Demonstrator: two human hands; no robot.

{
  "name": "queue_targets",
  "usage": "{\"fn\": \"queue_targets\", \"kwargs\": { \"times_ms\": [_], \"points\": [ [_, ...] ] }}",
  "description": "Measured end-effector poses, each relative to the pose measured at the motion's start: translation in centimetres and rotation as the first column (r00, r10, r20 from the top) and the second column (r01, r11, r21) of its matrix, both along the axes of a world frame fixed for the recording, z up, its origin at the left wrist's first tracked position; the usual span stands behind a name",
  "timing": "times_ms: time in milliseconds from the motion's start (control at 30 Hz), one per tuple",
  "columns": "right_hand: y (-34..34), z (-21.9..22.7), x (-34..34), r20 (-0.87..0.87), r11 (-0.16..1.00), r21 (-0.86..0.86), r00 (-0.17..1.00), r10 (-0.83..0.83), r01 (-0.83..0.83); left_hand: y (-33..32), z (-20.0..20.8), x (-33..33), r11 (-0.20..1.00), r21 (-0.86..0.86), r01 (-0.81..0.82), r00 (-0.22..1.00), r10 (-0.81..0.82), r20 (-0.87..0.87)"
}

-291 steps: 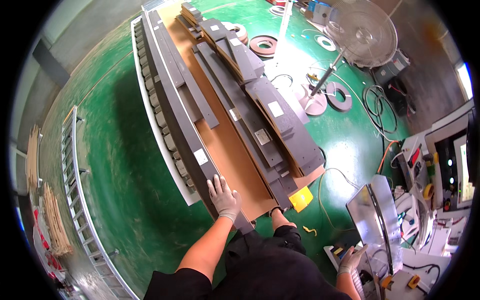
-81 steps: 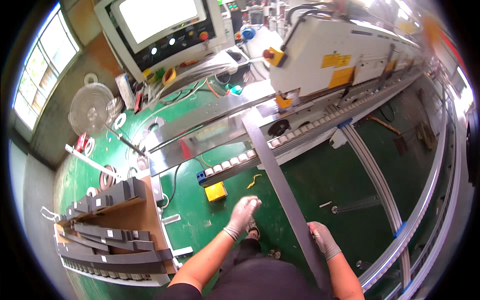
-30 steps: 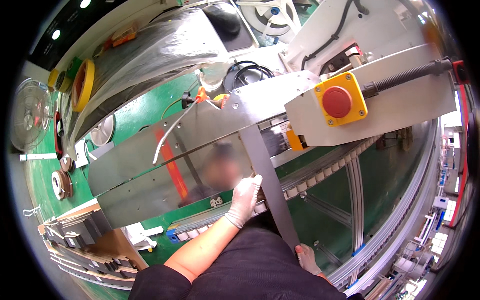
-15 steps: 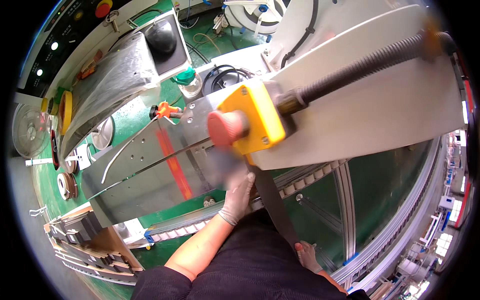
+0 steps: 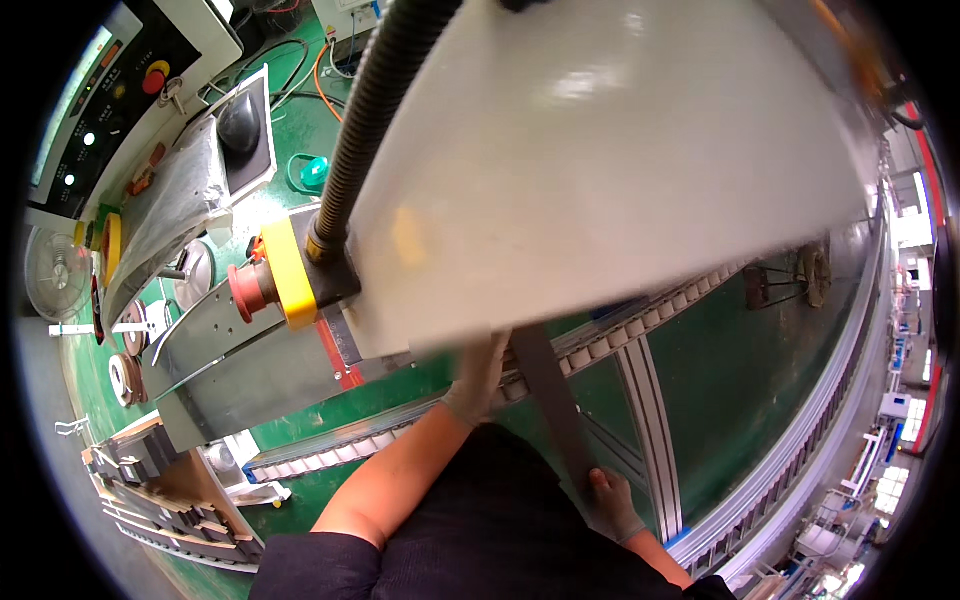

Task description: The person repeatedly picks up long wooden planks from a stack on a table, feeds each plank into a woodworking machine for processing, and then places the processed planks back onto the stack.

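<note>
At the left, your left forearm (image 5: 395, 478) is slanting upward to the right, and your gloved left hand (image 5: 478, 380) is standing just beside the left edge of the board. The white machine cover (image 5: 610, 180) is hiding its fingertips, so I cannot tell if this hand is gripping.

Next, the dark grey board (image 5: 552, 400) is crossing the roller rail (image 5: 600, 348), well to the right of the rail's left end. It is looking long, narrow and dull, and it is tilting; its upper part is disappearing under the cover's lower edge, while its lower part is extending past the rail's near edge, toward you.

At the right, your right hand (image 5: 612, 503) is holding this lower part, with the thumb pressing on the face.
</note>
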State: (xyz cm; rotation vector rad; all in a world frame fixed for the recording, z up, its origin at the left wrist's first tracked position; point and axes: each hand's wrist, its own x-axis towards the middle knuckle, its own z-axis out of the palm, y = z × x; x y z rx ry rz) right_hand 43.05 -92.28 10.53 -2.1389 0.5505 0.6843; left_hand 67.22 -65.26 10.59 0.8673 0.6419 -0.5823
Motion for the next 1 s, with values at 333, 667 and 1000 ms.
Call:
{"fn": "queue_targets", "kwargs": {
  "times_ms": [333, 667, 1000],
  "points": [
    [-9.8, -0.1, 5.7, 0.031, 0.972, -0.231, 0.999, -0.035, 0.041, -9.5, -4.0, 5.4, 0.966, 0.228, 0.119, 0.955, -0.174, 0.239],
    [12.8, -1.8, 16.0, 0.764, 0.902, -0.346, 0.48, 0.431, -0.259, 7.5, 3.7, -7.1, -0.055, 0.981, 0.188, 0.217, -0.972, -0.096],
    [32.7, -1.2, 12.1, 0.609, 0.439, -0.419, 0.112, 0.785, -0.795, 39.2, -2.7, -41.0, -0.422, 0.842, -0.336, 0.927, 0.008, 0.374]
  ]
}}
